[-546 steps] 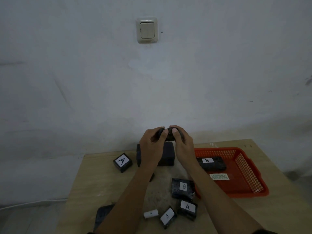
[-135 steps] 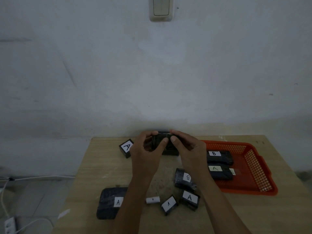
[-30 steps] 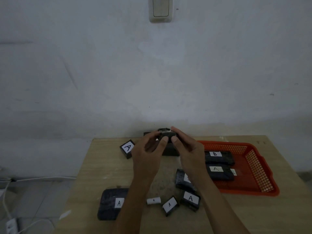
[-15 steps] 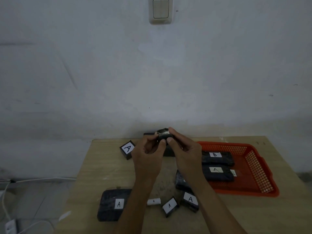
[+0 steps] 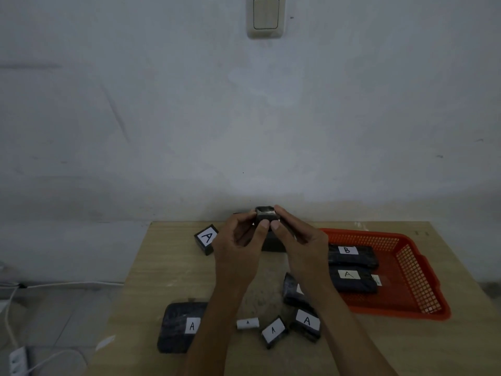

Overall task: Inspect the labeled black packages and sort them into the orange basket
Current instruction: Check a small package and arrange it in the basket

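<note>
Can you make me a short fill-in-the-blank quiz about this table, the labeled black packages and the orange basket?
1. The orange basket holds ____ black packages.
2. In the basket, the far package is labeled ____.
3. The small package held up by the left hand and right hand is gripped by ____ hands.
4. The big flat package at the near left is labeled ____.

Missing words: two; B; both; A

You face a bare, pale wall [image 5: 189, 118] in dim light, a cream light switch [image 5: 266, 16] high on it. Below you stands a light wooden table [image 5: 173, 270]. At your left, white cables [image 5: 67, 284] cross the grey floor [image 5: 54, 316] beside a power strip [image 5: 17, 362].
</note>
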